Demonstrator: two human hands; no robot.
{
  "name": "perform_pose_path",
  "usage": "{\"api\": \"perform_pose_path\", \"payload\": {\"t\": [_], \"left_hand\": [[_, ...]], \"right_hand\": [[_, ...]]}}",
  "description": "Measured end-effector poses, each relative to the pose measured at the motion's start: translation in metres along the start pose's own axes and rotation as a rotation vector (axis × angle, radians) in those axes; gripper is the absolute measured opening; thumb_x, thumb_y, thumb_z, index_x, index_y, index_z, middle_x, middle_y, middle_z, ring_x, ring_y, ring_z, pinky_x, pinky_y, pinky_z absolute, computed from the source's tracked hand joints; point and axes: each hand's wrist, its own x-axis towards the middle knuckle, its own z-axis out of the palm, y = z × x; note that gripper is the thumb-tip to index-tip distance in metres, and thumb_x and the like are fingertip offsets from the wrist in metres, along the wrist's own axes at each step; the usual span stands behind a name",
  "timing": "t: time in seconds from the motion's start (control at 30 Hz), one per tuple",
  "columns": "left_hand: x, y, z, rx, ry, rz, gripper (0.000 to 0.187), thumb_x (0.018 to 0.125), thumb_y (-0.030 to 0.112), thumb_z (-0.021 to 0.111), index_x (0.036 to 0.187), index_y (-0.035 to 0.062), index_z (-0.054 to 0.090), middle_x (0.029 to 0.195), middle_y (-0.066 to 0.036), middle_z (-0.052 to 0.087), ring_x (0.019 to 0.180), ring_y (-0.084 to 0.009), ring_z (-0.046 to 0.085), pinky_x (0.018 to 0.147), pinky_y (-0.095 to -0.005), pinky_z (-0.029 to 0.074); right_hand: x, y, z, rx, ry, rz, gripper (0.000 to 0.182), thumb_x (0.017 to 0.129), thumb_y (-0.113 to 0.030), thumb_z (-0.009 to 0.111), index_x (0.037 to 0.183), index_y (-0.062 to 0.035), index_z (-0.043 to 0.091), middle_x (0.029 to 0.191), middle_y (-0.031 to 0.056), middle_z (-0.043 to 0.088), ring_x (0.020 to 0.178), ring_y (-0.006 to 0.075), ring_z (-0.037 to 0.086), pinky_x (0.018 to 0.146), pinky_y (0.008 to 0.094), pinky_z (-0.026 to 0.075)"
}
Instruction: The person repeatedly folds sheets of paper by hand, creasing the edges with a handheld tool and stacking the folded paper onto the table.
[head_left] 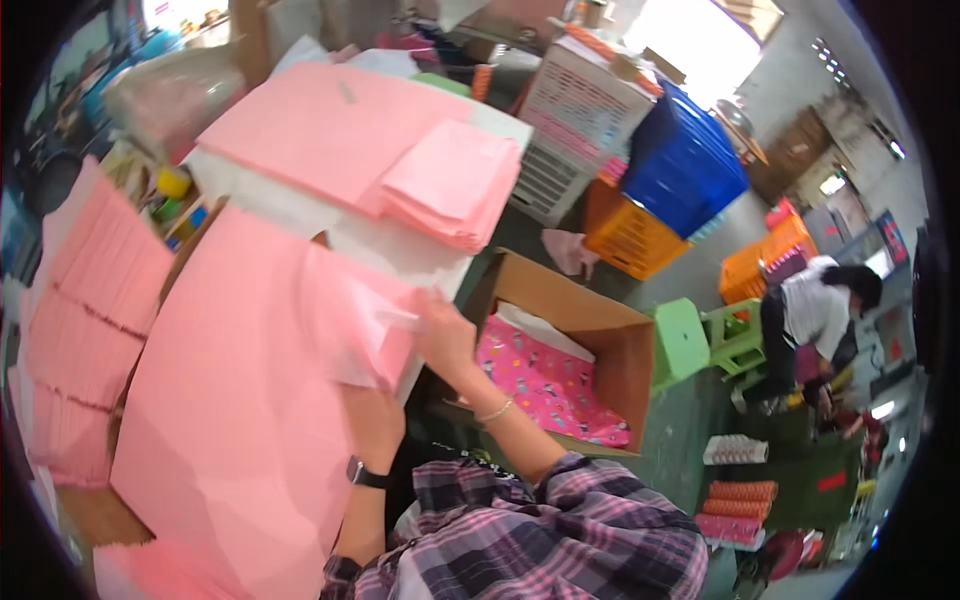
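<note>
A large pink sheet (220,400) lies in front of me. My right hand (443,330), at the end of the arm with a bracelet, is closed on the raised, blurred edge of pink material (350,320). Lower down, my left hand (375,425), with a dark watch at the wrist, is at the bottom edge of that material; its fingers are hidden under it. Behind them, a small folded pink stack (455,180) rests on a wide pink stack (310,125) on a white surface (430,262).
Right of my hands stands an open cardboard box (625,370) holding pink patterned material (545,380). Beyond are a blue crate (685,155), an orange crate (630,235) and green stools (680,345). A person (815,310) bends at the right. Pink bundles (90,330) fill the left side.
</note>
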Motion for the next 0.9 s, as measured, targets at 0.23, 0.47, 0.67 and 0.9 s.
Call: {"api": "perform_pose_path", "payload": {"t": [0.23,0.47,0.67,0.9], "left_hand": [[0.005,0.014,-0.003,-0.135,0.155,0.003,0.046,0.093,0.010,0.047,0.129,-0.0178,0.040,0.130,-0.039,0.045,0.125,-0.0527,0.038,0.112,-0.0538,0.026],[0.005,0.012,-0.005,-0.144,0.091,0.008,0.052,0.093,0.009,0.046,0.136,-0.0177,0.032,0.138,-0.039,0.038,0.133,-0.0516,0.031,0.117,-0.0529,0.021],[0.005,0.012,-0.004,-0.143,0.091,0.003,0.055,0.093,0.012,0.048,0.136,-0.0184,0.032,0.139,-0.038,0.037,0.134,-0.0508,0.031,0.117,-0.0521,0.020],[0.008,0.018,-0.005,-0.068,0.070,0.015,0.063,0.091,0.023,0.055,0.138,-0.0123,0.034,0.141,-0.037,0.035,0.133,-0.0516,0.031,0.114,-0.0552,0.022]], "right_hand": [[-0.009,0.002,0.014,-0.165,0.117,-0.127,0.061,0.067,-0.010,0.075,0.126,-0.0157,0.061,0.134,0.0076,0.058,0.135,0.0265,0.045,0.093,0.0348,0.053],[-0.010,0.001,0.015,-0.082,0.106,-0.178,0.058,0.068,-0.007,0.072,0.125,-0.0136,0.063,0.136,0.0079,0.056,0.132,0.0296,0.047,0.091,0.0344,0.053],[-0.005,-0.012,0.015,0.396,0.045,0.049,0.049,0.077,-0.007,0.071,0.125,-0.0094,0.062,0.137,0.0096,0.056,0.123,0.0274,0.056,0.090,0.0322,0.052],[0.003,-0.004,0.029,1.165,0.097,0.382,0.057,0.088,-0.013,0.070,0.136,0.0033,0.045,0.137,0.0153,0.052,0.109,0.0151,0.057,0.089,0.0270,0.049]]}}
